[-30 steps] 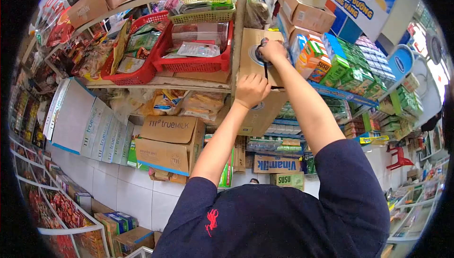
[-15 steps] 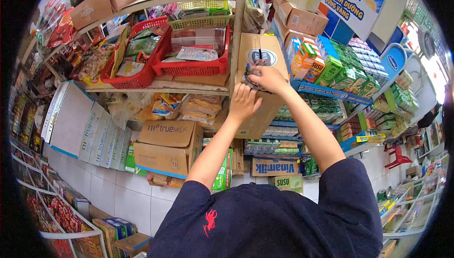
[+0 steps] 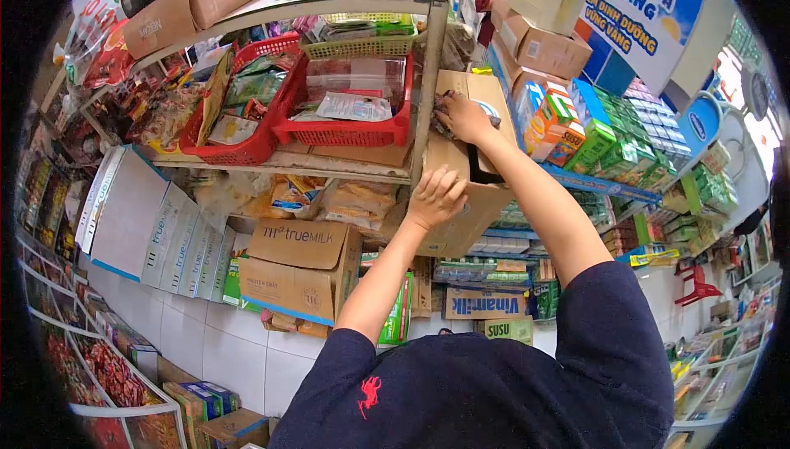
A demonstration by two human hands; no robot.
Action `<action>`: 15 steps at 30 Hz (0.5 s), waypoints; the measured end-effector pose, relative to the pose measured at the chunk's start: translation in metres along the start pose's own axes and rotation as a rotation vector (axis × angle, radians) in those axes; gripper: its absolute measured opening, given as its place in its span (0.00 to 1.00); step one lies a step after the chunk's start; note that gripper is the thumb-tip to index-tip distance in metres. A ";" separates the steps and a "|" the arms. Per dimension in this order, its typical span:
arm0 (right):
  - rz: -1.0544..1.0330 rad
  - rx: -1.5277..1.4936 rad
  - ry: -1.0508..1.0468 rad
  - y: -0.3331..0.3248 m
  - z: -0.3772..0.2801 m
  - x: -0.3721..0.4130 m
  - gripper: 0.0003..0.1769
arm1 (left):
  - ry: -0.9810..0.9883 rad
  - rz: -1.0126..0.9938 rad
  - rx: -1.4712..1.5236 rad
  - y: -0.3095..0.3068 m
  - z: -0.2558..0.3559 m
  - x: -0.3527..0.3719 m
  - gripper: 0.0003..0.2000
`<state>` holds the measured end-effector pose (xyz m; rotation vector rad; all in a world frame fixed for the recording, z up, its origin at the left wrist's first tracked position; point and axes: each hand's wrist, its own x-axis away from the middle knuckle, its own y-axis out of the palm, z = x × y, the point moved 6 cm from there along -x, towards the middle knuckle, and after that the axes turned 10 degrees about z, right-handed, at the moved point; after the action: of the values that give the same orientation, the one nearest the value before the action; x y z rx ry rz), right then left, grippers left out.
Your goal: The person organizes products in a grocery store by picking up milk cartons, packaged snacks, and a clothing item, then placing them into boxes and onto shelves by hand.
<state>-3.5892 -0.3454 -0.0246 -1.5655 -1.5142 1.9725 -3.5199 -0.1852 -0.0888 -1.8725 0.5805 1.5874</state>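
Right hand (image 3: 465, 117) is curled tight around a dark crumpled rag (image 3: 442, 105), pressing it onto the top of a brown cardboard box (image 3: 465, 223) that's jammed right beside the grey metal shelf post (image 3: 428, 95). Left hand (image 3: 436, 196) lies flat on the box front lower down, fingers spread. Red plastic basket (image 3: 354, 130) sits just left of the post.

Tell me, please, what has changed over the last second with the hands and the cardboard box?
The right hand, gripping a grey rag, slid down the cardboard box and then back up to its top edge. The left hand opened from a fist to spread fingers, pressed on the box's front. The red baskets stayed put.
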 end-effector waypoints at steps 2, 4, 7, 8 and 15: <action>0.008 0.009 0.003 0.016 0.015 -0.012 0.20 | 0.019 -0.001 -0.033 0.002 -0.003 0.004 0.21; 0.006 0.059 0.074 0.024 0.027 -0.022 0.21 | 0.075 0.015 -0.082 0.003 -0.002 0.005 0.19; -0.037 0.078 0.113 0.039 0.050 -0.042 0.22 | 0.082 0.016 -0.107 0.005 -0.002 0.008 0.19; -0.042 0.074 0.139 0.046 0.057 -0.046 0.23 | 0.089 0.018 -0.119 0.006 -0.002 0.009 0.19; -0.113 0.100 0.280 0.051 0.075 -0.079 0.23 | 0.106 0.047 -0.194 0.008 0.000 0.012 0.18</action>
<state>-3.5963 -0.4657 -0.0233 -1.5989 -1.3401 1.6602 -3.5226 -0.1902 -0.1018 -2.1105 0.5354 1.6314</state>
